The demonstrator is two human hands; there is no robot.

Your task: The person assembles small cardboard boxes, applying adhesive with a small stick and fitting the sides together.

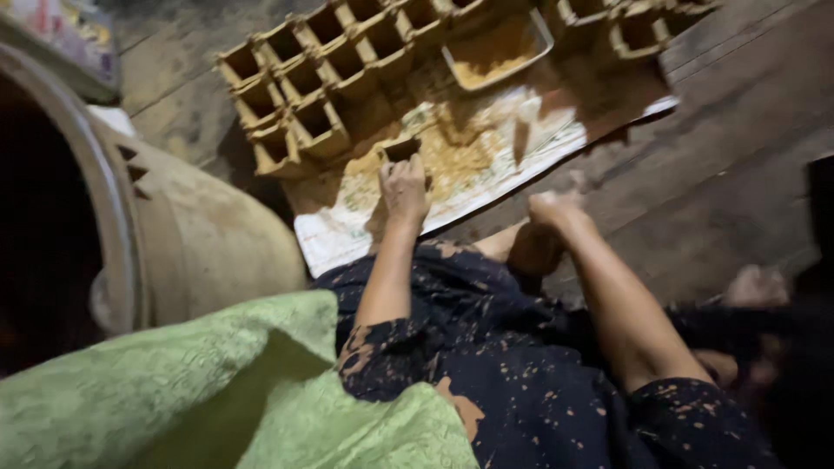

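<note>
My left hand (404,187) reaches forward over a clay-smeared sheet (521,152) and grips a small square clay cup (401,149) by its near side. The cup's dark opening faces up, and it sits at the near edge of a cluster of like square clay cups (313,82). My right hand (556,211) is blurred. It rests curled by the sheet's near edge, just past my knee (532,252), and nothing shows in it. Both forearms are bare, and my dark spattered clothing (521,382) fills the lower part of the view.
A shallow tray of tan clay powder (497,50) lies at the back of the sheet, with more clay cups (638,26) to its right. A large round clay vessel (200,234) stands left. Green cloth (217,391) covers the near left. Wooden floor planks (738,156) lie right.
</note>
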